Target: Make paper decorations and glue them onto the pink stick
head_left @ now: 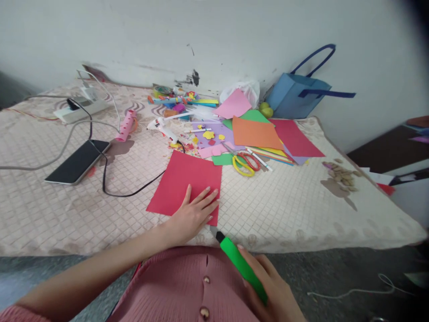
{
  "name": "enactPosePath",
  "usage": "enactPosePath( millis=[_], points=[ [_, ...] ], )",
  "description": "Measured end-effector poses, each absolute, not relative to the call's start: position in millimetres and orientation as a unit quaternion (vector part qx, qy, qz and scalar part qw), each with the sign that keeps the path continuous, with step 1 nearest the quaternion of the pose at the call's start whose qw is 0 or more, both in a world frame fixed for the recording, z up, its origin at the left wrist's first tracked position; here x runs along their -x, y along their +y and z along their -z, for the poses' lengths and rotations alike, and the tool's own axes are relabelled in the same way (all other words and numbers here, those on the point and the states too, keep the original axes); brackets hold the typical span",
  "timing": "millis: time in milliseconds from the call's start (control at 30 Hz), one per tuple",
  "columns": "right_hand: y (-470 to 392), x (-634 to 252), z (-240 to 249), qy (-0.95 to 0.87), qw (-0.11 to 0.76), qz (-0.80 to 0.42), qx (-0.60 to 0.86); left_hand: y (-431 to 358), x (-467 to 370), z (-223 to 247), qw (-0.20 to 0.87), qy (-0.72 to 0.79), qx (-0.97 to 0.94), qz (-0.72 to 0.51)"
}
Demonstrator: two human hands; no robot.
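Note:
A red sheet of paper lies near the table's front edge. My left hand rests on its lower right part with the fingers spread, holding nothing. Below the sheet's lower right corner, my right hand is closed round a green cutter with a black front end. The cutter's blade points up and left, close to that corner; whether it touches the paper is hard to tell.
Behind the sheet are scissors, a white glue gun, an orange sheet and paper scraps. A phone and black cable lie left. A blue bag stands at the back right, with brown pieces nearer.

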State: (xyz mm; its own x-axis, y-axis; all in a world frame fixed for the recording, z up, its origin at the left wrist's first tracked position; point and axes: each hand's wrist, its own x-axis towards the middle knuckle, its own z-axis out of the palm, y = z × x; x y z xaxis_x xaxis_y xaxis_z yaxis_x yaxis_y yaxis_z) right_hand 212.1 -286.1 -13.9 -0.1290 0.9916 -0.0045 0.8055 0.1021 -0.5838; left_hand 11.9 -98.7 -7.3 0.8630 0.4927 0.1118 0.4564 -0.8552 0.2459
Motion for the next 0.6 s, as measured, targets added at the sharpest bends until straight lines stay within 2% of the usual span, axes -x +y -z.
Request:
enactPosePath(
  millis=[600],
  points=[
    [-296,-199,28,-0.681,0.212,-0.221,0.665,-97,-11,15,0.094,0.246,-0.962,-0.075]
  ],
)
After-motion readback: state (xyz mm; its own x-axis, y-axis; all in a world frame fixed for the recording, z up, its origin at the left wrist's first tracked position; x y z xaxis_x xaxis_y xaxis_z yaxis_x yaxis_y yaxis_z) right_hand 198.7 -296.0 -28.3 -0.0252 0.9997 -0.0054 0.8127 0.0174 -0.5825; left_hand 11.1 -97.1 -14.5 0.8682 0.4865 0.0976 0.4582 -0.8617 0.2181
